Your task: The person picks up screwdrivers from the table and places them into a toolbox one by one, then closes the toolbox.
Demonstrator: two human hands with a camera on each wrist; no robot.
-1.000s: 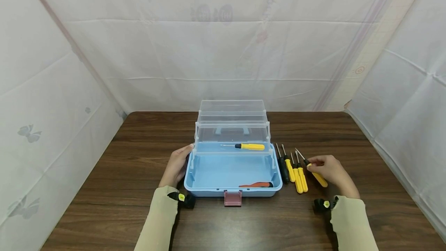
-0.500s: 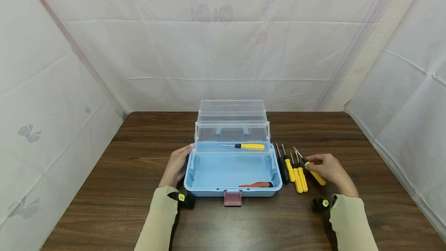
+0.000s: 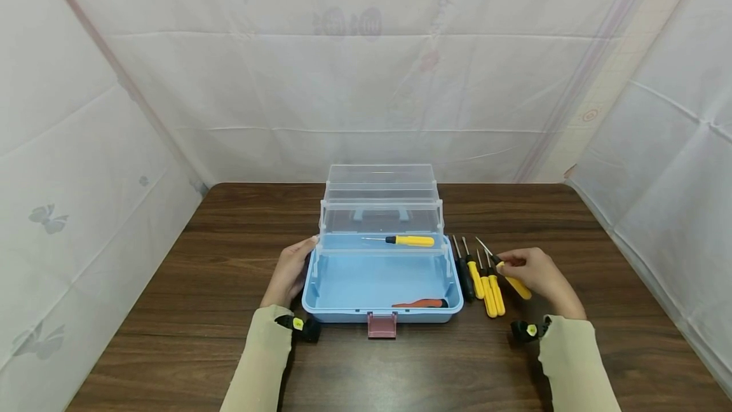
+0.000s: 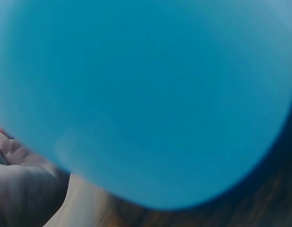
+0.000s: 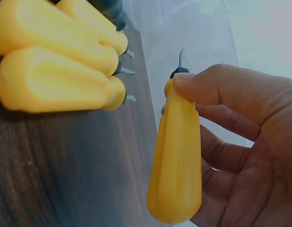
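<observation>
Just right of the open light-blue plastic toolbox (image 3: 382,285) with its clear tiered trays, the right hand (image 3: 537,275) holds a small yellow-handled screwdriver with a black collar and thin metal shaft (image 3: 509,276). The right-wrist view shows it lifted clear of the dark wood-grain tabletop (image 3: 171,310), with the thumb (image 5: 216,85) pressed near the collar and the fingers curled under the handle. The screwdriver looks light and stiff, so one hand should manage it easily. Its handle is smooth, glossy plastic that swells toward the butt and may slip in a loose pinch; the thick middle of the handle seems the surest place to grip. The shaft is thin and its tip points away from the palm, so it is best left alone.

Four more small screwdrivers (image 3: 480,275), one with a black handle and three with yellow, lie side by side on the tabletop between the toolbox and the right hand. Another yellow-handled screwdriver (image 3: 407,240) rests in the box's upper tray, and an orange-and-black tool (image 3: 420,303) lies in the bottom.

The left hand (image 3: 288,272) rests against the toolbox's left wall, fingers fairly straight. The left-wrist view is filled with blurred blue.

No brand, label or lettering can be read on the tools or the box.
</observation>
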